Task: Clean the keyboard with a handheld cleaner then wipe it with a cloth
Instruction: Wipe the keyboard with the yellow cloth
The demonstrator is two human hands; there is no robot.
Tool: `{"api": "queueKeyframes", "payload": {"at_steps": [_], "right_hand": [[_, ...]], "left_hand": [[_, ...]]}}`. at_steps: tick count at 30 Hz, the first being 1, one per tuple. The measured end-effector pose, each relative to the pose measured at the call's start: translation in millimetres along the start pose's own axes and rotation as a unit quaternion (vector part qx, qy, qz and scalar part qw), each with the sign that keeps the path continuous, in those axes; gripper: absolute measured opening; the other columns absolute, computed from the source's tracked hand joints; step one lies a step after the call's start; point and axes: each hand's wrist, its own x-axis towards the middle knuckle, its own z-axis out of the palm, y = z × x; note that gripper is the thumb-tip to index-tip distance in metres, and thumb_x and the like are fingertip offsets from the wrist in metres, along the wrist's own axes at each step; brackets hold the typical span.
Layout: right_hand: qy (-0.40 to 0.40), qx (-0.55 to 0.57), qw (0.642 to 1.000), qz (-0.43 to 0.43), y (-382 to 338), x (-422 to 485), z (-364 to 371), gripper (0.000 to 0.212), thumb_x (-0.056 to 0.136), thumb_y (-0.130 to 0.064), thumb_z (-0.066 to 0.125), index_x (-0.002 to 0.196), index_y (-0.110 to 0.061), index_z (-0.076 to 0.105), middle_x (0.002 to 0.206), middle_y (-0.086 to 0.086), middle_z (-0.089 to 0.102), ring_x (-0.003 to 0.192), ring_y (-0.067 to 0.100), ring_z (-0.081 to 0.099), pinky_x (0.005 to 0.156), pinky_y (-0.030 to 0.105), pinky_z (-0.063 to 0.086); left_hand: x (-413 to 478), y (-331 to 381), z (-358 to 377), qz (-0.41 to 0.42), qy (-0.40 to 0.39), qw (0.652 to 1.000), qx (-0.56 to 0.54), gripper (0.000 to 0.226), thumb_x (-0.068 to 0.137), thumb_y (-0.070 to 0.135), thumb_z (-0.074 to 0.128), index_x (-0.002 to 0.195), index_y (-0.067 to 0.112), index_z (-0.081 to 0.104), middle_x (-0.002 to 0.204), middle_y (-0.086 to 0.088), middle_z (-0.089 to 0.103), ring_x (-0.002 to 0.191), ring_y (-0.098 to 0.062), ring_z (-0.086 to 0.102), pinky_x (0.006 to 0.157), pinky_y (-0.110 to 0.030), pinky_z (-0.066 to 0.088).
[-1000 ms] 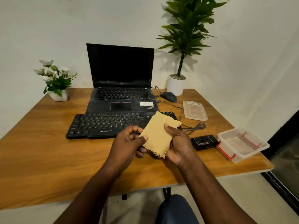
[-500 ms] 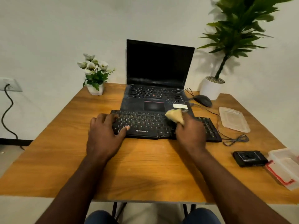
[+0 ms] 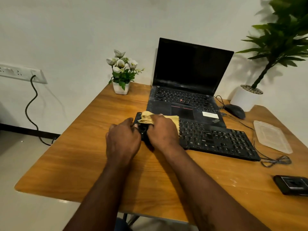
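Note:
A black external keyboard [image 3: 215, 140] lies across the wooden desk [image 3: 83, 155] in front of an open laptop [image 3: 188, 90]. My right hand [image 3: 162, 131] presses a yellow cloth [image 3: 146, 118] onto the keyboard's left end, with the cloth bunched under the fingers. My left hand [image 3: 123, 140] rests on the keyboard's left edge, fingers curled around its corner. The black handheld cleaner [image 3: 291, 185] lies on the desk at the far right, away from both hands.
A small white flower pot [image 3: 121, 75] stands at the back left of the desk. A black mouse [image 3: 235, 111], a tall potted plant [image 3: 246, 97], a clear plastic lid [image 3: 271, 135] and a coiled cable [image 3: 275, 161] are to the right.
My right hand has slid the cloth from the keyboard's middle to its left end. My left hand has shifted to the keyboard's left corner. The view has turned leftward.

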Motion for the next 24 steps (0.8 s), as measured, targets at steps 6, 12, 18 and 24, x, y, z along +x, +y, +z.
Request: {"api": "queueKeyframes", "payload": {"at_steps": [6, 12, 18, 24], "right_hand": [[-0.074, -0.005, 0.993, -0.095, -3.3, 4.3, -3.8, 0.04, 0.095, -0.013, 0.05, 0.131, -0.018, 0.066, 0.131, 0.008, 0.068, 0.122, 0.03, 0.06, 0.099, 0.044, 0.05], [-0.018, -0.074, 0.997, -0.002, 15.6, 1.2, -10.2, 0.019, 0.098, -0.019, 0.051, 0.109, -0.016, 0.066, 0.107, 0.005, 0.07, 0.1, 0.026, 0.064, 0.095, 0.045, 0.051], [-0.054, -0.063, 0.994, -0.076, -3.2, 9.9, 3.2, 0.036, 0.098, -0.018, 0.049, 0.131, -0.014, 0.063, 0.133, 0.006, 0.065, 0.125, 0.029, 0.055, 0.107, 0.046, 0.044], [-0.068, -0.064, 0.991, -0.094, 14.9, 6.8, -10.8, 0.039, 0.098, -0.018, 0.049, 0.136, -0.019, 0.06, 0.135, 0.003, 0.064, 0.123, 0.024, 0.057, 0.105, 0.046, 0.045]], "left_hand": [[-2.9, 0.9, -2.7, 0.002, -0.013, 1.0, 0.012, 0.033, 0.098, 0.03, 0.046, 0.12, 0.025, 0.07, 0.096, -0.007, 0.073, 0.102, -0.031, 0.053, 0.086, -0.046, 0.049], [-4.6, 1.8, -3.6, 0.008, -0.01, 0.999, 0.03, 0.035, 0.102, 0.036, 0.051, 0.13, 0.025, 0.07, 0.101, -0.01, 0.073, 0.114, -0.03, 0.052, 0.091, -0.046, 0.049], [-2.6, 0.1, -2.4, 0.006, -0.011, 0.999, 0.03, 0.034, 0.1, 0.034, 0.046, 0.118, 0.027, 0.074, 0.1, -0.008, 0.073, 0.108, -0.031, 0.053, 0.087, -0.045, 0.048], [-3.7, 1.6, -1.9, 0.014, -0.007, 0.998, 0.056, 0.037, 0.1, 0.037, 0.046, 0.127, 0.038, 0.071, 0.112, -0.001, 0.074, 0.108, -0.03, 0.049, 0.088, -0.046, 0.049]]}}
